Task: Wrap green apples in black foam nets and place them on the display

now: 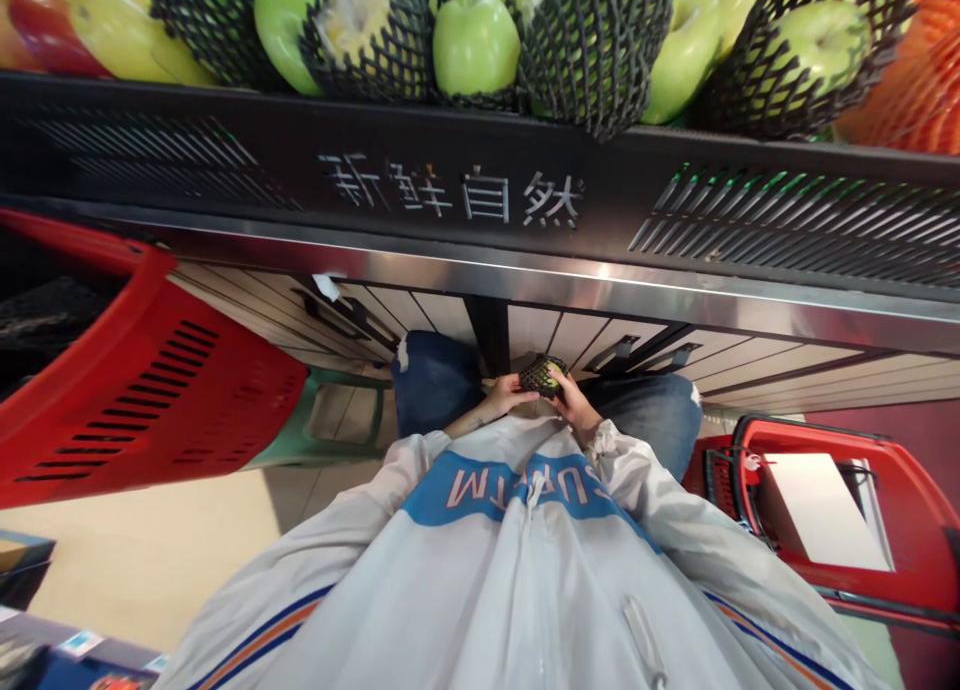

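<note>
Both of my hands meet low in front of my jacket, over my knees: my left hand (504, 396) and right hand (574, 402) close together around one green apple (543, 376) half-wrapped in black foam netting. Above me, a dark display shelf (480, 185) carries more netted green apples (474, 40). Red shopping baskets (135, 390) sit on either side.
</note>
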Motion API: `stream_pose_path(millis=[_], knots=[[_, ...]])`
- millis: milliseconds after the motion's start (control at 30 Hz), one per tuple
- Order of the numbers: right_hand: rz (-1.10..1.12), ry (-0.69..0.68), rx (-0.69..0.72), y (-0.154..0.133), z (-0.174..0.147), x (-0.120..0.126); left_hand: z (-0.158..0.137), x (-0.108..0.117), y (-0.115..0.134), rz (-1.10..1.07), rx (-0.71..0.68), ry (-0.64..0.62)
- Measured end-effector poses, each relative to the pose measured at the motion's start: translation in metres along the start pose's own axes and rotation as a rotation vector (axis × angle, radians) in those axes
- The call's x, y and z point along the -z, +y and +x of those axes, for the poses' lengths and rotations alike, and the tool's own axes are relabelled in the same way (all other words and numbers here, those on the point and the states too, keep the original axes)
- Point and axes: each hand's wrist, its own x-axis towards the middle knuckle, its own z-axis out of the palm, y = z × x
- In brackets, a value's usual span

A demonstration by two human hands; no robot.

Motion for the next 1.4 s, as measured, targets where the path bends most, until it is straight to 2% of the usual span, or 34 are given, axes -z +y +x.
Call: stream_pose_path(millis=[100, 233, 367, 467, 667, 900, 1033, 1200, 1400], knots=[[-0.043, 0.036, 0.061, 0.002, 0.000, -0.001, 0.003, 0.004, -0.004, 0.029, 0.006, 0.109], [-0.124, 0.130, 0.249, 0.006, 0.000, -0.004, 0.009, 0.008, -0.010, 0.041, 0.032, 0.259], [-0.169, 0.148, 0.345, 0.010, 0.000, -0.008, 0.008, 0.004, -0.014, 0.041, 0.058, 0.209], [-0.164, 0.158, 0.343, 0.011, -0.001, -0.010, 0.007, 0.001, -0.012, -0.008, 0.077, 0.168], [-0.104, 0.147, 0.285, 0.005, -0.005, -0.011, 0.009, 0.006, 0.000, -0.282, 0.129, 0.201], [-0.061, 0.018, 0.115, 0.003, -0.013, -0.013, 0.004, 0.007, 0.015, -0.498, 0.231, 0.096], [-0.061, -0.011, 0.111, 0.003, -0.013, -0.009, 0.004, 0.003, 0.009, -0.531, 0.235, 0.079], [-0.082, -0.009, 0.137, 0.003, -0.009, -0.007, 0.010, 0.006, 0.000, -0.571, 0.189, 0.166], [-0.112, -0.085, 0.137, 0.004, -0.011, -0.013, 0.007, 0.011, 0.008, -0.656, 0.199, 0.136]])
